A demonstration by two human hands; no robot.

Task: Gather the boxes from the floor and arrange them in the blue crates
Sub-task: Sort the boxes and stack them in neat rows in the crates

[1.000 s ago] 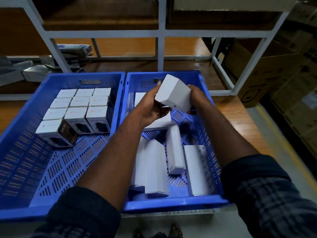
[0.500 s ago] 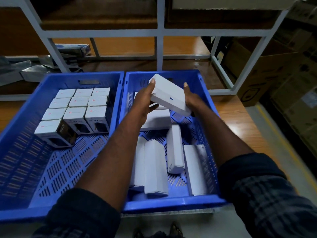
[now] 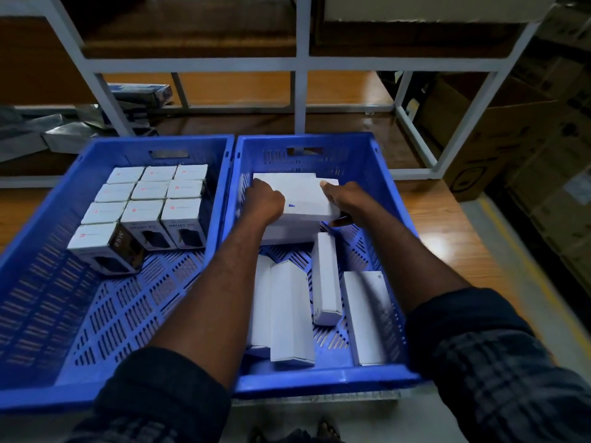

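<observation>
We were in the placing step. Our left hand (image 3: 267, 203) and right hand (image 3: 347, 199) each gripped one end of a white box (image 3: 303, 193), fingers curled round it, low at the far end of the right blue crate (image 3: 319, 380). Next, we judged, it needed squaring against that crate's far wall before release.

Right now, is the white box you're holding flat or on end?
Lying flat: the white box has its broad face up, left hand and right hand gripping its ends.
</observation>
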